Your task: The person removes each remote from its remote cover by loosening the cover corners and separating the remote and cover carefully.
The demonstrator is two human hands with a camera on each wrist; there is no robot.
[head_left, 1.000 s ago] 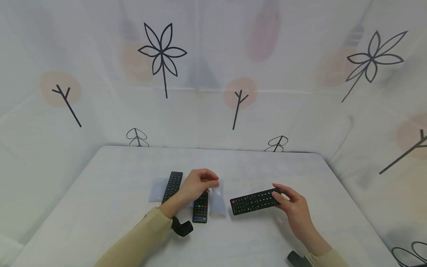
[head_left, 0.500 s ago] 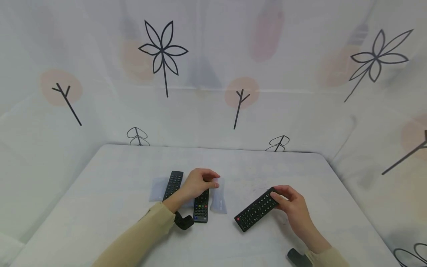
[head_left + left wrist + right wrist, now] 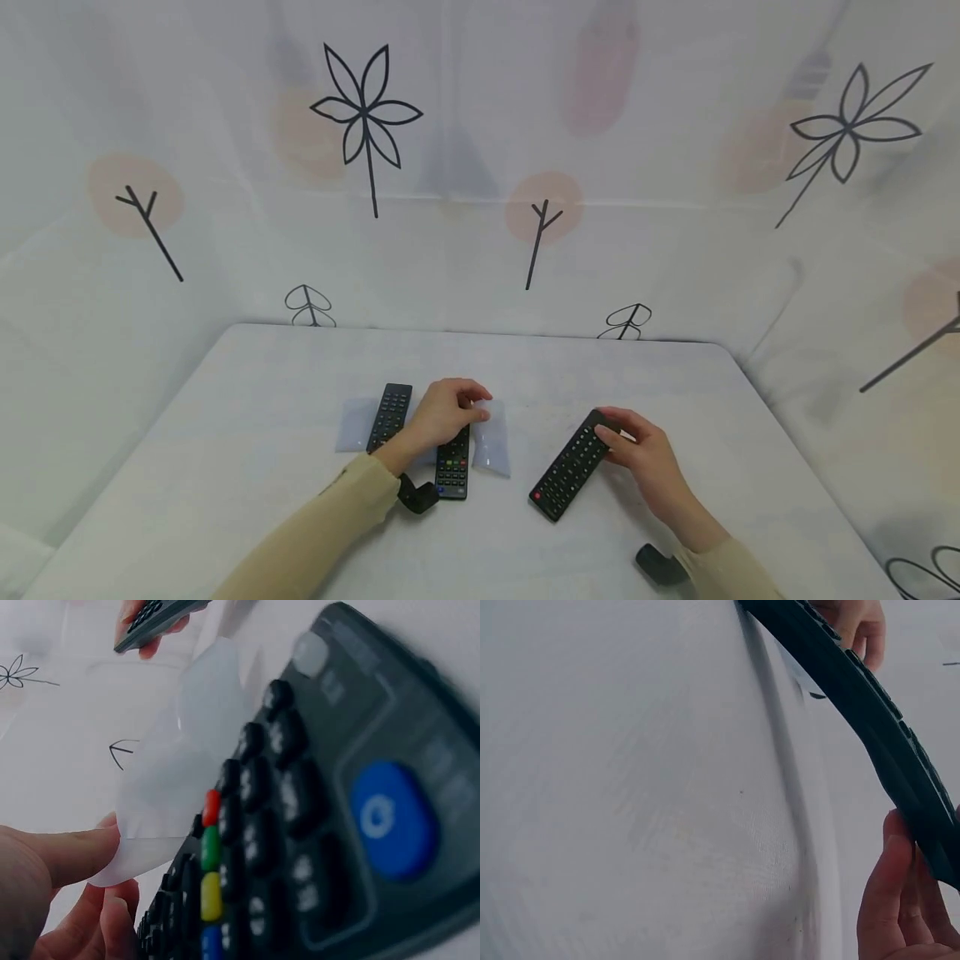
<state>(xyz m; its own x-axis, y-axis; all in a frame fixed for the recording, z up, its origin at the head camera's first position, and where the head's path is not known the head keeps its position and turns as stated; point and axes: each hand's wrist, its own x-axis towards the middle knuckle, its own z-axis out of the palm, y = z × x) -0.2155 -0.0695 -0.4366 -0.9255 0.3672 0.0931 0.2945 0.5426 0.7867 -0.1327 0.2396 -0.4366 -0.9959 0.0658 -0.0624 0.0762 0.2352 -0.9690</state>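
My right hand (image 3: 651,460) holds a black remote control (image 3: 568,473) by its upper end, thumb on the button side, its red-button end slanting down to the left. Thumb and fingers of my left hand (image 3: 444,410) pinch the open end of a translucent plastic sleeve (image 3: 176,742), which hangs flat and looks unfilled. In the head view that sleeve (image 3: 491,446) lies just right of a second remote (image 3: 452,468) with coloured buttons and a blue one. The left wrist partly covers this second remote, which fills much of the left wrist view.
Left of my hand, a third remote (image 3: 390,412) lies across the table, partly under the forearm. Another translucent sleeve (image 3: 356,425) is beside it. The white table (image 3: 225,483) ends at a patterned cloth backdrop (image 3: 450,250).
The remote in my right hand has swung from nearly level to a steep slant, its red-button end dropping toward me. My left hand stays at the sleeve's top edge.
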